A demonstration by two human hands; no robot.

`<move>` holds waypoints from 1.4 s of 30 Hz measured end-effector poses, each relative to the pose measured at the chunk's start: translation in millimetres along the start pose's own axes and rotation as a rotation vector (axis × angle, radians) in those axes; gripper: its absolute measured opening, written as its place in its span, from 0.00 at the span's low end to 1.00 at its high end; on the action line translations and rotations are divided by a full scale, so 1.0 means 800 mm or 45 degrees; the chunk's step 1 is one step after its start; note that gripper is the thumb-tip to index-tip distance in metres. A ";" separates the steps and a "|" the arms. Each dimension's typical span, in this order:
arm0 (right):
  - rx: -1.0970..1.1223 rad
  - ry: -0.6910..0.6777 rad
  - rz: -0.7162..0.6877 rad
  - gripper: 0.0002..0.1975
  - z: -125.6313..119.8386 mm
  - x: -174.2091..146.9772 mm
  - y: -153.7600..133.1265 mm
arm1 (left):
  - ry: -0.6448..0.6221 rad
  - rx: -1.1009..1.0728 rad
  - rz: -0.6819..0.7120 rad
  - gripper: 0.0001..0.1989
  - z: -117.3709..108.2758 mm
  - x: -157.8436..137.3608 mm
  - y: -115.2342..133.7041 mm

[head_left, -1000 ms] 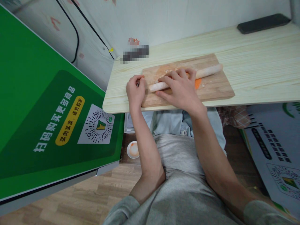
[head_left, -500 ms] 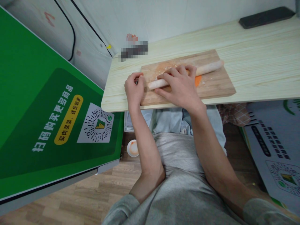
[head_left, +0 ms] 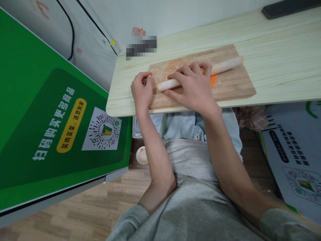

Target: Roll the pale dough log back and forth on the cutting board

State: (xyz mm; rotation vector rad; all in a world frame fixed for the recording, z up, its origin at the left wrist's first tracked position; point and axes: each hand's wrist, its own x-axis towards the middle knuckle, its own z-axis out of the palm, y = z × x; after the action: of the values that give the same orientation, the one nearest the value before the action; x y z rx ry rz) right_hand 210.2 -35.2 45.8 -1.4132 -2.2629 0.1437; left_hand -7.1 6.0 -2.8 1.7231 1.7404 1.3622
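A light wooden rolling pin (head_left: pixel 227 65), whitened with flour, lies slantwise across a wooden cutting board (head_left: pixel 238 85). My right hand (head_left: pixel 195 83) rests over its left half, fingers bent across the top and thumb on the near side. From under that hand shows a flat piece of orange dough (head_left: pixel 213 81); the rest of it is hidden. At the board's left edge, my left hand (head_left: pixel 142 88) is closed, thumb and fingertips nearly together. Whatever is in that pinch, if anything, is hidden. Flour and orange smears mark the board's far side.
The board sits on a pale narrow table (head_left: pixel 281 70) against a wall. A dark flat object (head_left: pixel 288 8) lies at the far right. Green panel (head_left: pixel 22 134) stands at the left. Below are a small white bowl (head_left: pixel 142 155) and a printed box (head_left: pixel 288 147).
The whole view has shifted slightly, with the table now a little higher in the picture. Both hands and the rolling pin keep nearly the same places on the board.
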 end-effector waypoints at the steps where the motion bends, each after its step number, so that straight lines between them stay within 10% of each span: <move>1: 0.003 -0.007 0.009 0.43 0.002 0.002 0.001 | -0.007 -0.007 -0.004 0.05 0.000 0.001 -0.002; 23: -0.044 0.009 -0.016 0.22 -0.011 -0.004 -0.007 | -0.011 0.012 -0.024 0.05 0.000 0.003 -0.002; 42: -0.022 0.011 -0.019 0.32 -0.009 -0.004 -0.005 | 0.059 0.019 -0.070 0.09 -0.002 -0.009 0.028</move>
State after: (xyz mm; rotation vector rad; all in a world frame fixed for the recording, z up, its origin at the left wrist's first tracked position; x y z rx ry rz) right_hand 211.4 -41.0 52.5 -1.4024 -2.2722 0.1134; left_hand 6.3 -5.1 13.3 1.6507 1.8133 1.3793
